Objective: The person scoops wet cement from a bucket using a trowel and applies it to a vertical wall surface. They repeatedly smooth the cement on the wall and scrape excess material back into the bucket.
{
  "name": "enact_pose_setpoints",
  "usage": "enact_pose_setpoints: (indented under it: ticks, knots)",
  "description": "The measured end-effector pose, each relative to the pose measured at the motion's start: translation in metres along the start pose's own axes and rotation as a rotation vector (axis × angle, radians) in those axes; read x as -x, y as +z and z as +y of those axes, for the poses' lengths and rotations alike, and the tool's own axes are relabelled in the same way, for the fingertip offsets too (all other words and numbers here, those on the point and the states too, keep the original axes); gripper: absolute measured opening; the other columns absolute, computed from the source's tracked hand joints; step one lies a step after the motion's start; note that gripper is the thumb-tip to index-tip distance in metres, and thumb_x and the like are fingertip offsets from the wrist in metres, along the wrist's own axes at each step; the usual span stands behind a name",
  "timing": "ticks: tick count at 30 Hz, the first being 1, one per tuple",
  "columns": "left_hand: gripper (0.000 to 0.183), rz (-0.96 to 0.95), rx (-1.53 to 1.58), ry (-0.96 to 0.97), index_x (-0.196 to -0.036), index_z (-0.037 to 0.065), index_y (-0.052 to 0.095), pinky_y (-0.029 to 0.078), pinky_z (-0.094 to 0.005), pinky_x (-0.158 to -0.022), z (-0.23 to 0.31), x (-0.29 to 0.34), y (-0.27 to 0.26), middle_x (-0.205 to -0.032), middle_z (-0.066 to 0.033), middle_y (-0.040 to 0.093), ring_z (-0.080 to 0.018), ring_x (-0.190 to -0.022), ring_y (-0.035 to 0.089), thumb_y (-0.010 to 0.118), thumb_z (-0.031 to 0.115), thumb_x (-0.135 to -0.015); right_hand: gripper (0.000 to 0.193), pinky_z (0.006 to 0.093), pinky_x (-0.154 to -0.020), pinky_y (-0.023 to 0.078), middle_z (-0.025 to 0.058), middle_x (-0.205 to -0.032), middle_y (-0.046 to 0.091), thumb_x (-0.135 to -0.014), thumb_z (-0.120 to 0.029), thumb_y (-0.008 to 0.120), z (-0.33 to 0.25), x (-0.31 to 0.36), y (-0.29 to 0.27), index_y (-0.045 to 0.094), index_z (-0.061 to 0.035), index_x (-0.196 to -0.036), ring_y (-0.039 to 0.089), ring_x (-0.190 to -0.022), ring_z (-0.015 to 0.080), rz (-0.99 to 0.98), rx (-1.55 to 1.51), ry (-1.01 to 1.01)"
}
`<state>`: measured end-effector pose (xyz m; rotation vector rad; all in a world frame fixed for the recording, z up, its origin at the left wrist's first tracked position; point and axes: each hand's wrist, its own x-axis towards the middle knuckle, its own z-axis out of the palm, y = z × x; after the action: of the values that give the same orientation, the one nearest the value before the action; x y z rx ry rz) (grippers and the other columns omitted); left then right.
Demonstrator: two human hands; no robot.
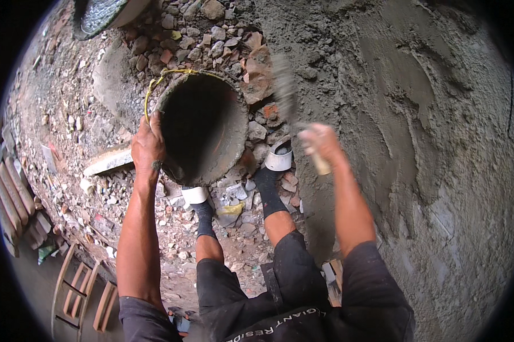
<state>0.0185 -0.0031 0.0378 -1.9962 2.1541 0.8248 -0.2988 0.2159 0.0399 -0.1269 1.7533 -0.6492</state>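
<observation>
My left hand (147, 147) grips the left rim of a mortar-crusted bucket (231, 128), its mouth facing me and its inside mostly dark. A yellow cord or handle (153, 86) loops from the rim by my fingers. To the right of the bucket, my right hand (323, 143) is closed around the pale handle of a trowel (284, 85). The blade is smeared by motion and points away from me, over the edge of the grey mortar surface (394, 85).
Broken stone and brick rubble (208, 43) lies around my feet and beyond the bucket. Another bucket (106, 16) stands at the far left. A pale slab (110, 162) rests near my left wrist. Stacked long pieces (16, 194) and a wooden frame (77, 292) sit at the left edge.
</observation>
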Motion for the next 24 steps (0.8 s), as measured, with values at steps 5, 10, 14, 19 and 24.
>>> enact_pose_setpoints:
  ticks: [5, 10, 14, 19, 24]
  knots:
    - [0.042, 0.006, -0.045, -0.005, -0.104, 0.006, 0.056, 0.045, -0.0532, -0.066, 0.003, 0.001, 0.003, -0.078, -0.0283, 0.061, -0.0473, -0.078, 0.059, 0.038, 0.044, -0.096, 0.030, 0.0276, -0.048, 0.045, 0.0044, -0.073, 0.058, -0.082, -0.025, 0.062, 0.034, 0.048, -0.120, 0.060, -0.0012, -0.100, 0.054, -0.059, 0.0100, 0.167, 0.388, -0.003]
    - [0.044, 0.003, -0.058, 0.014, -0.106, 0.005, 0.056, 0.045, -0.0528, -0.065, 0.008, 0.008, 0.005, -0.076, -0.0278, 0.061, -0.0467, -0.076, 0.060, 0.037, 0.044, -0.096, 0.032, 0.0377, -0.066, 0.049, 0.0142, -0.078, 0.062, -0.084, -0.028, 0.061, 0.093, 0.070, -0.086, 0.058, -0.0002, -0.100, 0.060, -0.073, 0.0257, 0.573, 0.724, -0.030]
    - [0.046, -0.009, -0.014, -0.030, -0.107, 0.004, 0.056, 0.045, -0.0522, -0.066, 0.000, 0.006, 0.005, -0.077, -0.0283, 0.061, -0.0473, -0.077, 0.060, 0.037, 0.044, -0.097, 0.033, 0.0446, -0.073, 0.047, 0.0221, -0.088, 0.062, -0.081, -0.028, 0.061, 0.060, -0.003, -0.048, 0.056, -0.0010, -0.100, 0.060, -0.082, 0.0400, 0.601, 0.510, -0.188]
    - [0.045, -0.003, 0.018, 0.052, -0.112, 0.003, 0.057, 0.047, -0.0482, -0.071, 0.013, -0.002, 0.009, -0.087, -0.0298, 0.062, -0.0455, -0.087, 0.060, 0.039, 0.042, -0.097, 0.034, 0.0440, -0.071, 0.047, 0.0244, -0.083, 0.062, -0.075, -0.027, 0.064, 0.055, -0.106, -0.073, 0.056, 0.0023, -0.090, 0.059, -0.076, 0.0409, 0.730, 0.385, -0.186]
    - [0.046, -0.007, -0.007, -0.030, -0.113, 0.001, 0.057, 0.047, -0.0466, -0.072, 0.011, 0.006, 0.003, -0.087, -0.0287, 0.063, -0.0442, -0.087, 0.061, 0.039, 0.041, -0.097, 0.033, 0.0420, -0.069, 0.046, 0.0203, -0.078, 0.062, -0.079, -0.027, 0.064, 0.035, -0.056, -0.075, 0.057, 0.0023, -0.091, 0.060, -0.073, 0.0356, 0.803, 0.282, -0.271]
